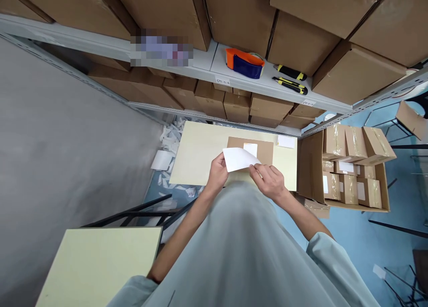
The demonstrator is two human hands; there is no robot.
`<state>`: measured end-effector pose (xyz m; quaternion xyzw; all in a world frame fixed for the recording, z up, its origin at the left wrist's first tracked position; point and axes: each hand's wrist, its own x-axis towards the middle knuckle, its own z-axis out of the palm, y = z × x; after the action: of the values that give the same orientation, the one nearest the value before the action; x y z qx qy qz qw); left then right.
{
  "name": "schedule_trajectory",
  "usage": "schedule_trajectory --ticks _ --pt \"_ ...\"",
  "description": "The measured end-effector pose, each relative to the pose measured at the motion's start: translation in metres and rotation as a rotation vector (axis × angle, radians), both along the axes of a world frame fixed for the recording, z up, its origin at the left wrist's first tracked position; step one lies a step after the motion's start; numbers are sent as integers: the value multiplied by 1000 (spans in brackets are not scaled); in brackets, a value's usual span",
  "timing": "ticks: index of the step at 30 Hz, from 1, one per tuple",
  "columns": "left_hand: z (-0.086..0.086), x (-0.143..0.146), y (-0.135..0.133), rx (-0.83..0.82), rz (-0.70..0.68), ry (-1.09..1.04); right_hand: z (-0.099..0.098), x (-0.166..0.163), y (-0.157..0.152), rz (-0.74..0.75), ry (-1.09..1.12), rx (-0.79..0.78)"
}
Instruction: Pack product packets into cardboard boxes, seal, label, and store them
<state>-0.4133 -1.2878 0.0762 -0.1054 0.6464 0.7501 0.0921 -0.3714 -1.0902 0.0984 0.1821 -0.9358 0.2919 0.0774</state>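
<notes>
A white paper label (pixel 239 159), slightly curled, is stretched between my two hands above the table. My left hand (pixel 218 172) pinches its left edge. At the lower right corner, the fingers of my right hand (pixel 267 177) are closed on it. Below and behind it lies a brown cardboard box (pixel 266 151) with a white and orange-edged paper (pixel 250 149) on top, partly covered by the label. A small stack of white labels (pixel 286 141) rests near the table's far right corner.
The pale yellow table (pixel 197 159) stands under a shelf (pixel 203 61) of cartons. On the shelf are an orange-and-blue tape dispenser (pixel 245 63) and two cutter knives (pixel 290 85). A large open carton (pixel 310 168) holds several small boxes at right. Scrap paper (pixel 172 139) litters the floor at left.
</notes>
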Motion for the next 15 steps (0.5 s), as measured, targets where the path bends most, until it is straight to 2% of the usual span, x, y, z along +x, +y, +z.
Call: schedule_trajectory --ticks 10,12,15 --pt "0 3 -15 -88 52 91 11 7 -12 0 37 -6" --pt "0 2 -17 -86 42 106 19 7 -17 -45 24 -60" --pt "0 2 -19 -58 49 102 30 3 -24 -144 -75 -274"
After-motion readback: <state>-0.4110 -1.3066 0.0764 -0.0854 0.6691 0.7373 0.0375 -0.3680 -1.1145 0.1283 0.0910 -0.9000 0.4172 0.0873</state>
